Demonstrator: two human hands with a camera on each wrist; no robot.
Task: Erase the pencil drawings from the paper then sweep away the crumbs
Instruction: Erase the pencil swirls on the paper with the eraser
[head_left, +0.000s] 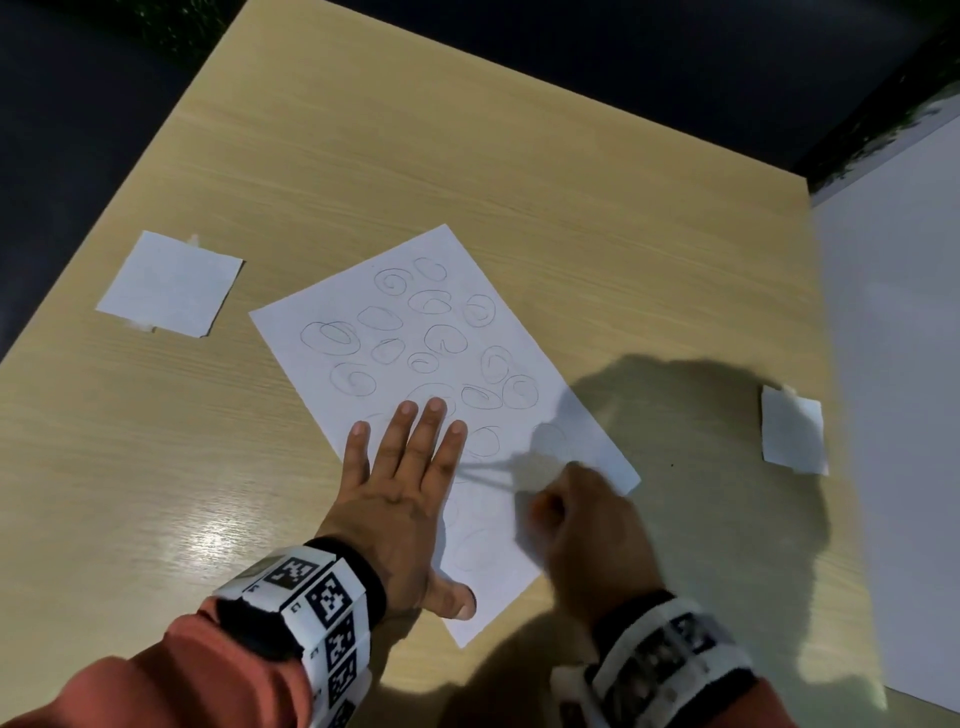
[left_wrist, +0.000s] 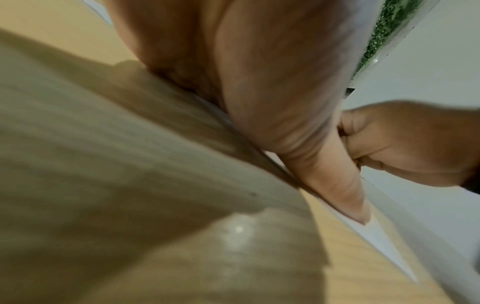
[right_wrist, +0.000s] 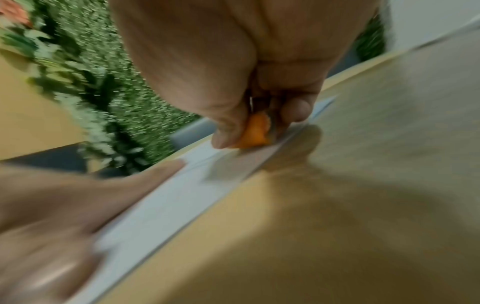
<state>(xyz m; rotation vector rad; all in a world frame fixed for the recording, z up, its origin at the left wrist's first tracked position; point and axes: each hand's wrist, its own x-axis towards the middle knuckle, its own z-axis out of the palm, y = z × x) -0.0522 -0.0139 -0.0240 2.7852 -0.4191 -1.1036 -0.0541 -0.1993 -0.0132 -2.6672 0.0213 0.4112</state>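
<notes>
Wooden table (head_left: 467, 156): left hand (head_left: 400, 499) flat, fingers spread on paper (head_left: 332, 312); right hand (head_left: 587, 525) pinches orange eraser (right_wrist: 253, 133) against it

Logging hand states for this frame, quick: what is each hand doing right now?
Left hand: open, fingers straight, pressing flat on the paper.
Right hand: closed, pinching an orange eraser against the paper.

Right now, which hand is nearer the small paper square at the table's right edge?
Right. The right hand is beside the square, with bare table between; the left hand lies farther off.
</notes>
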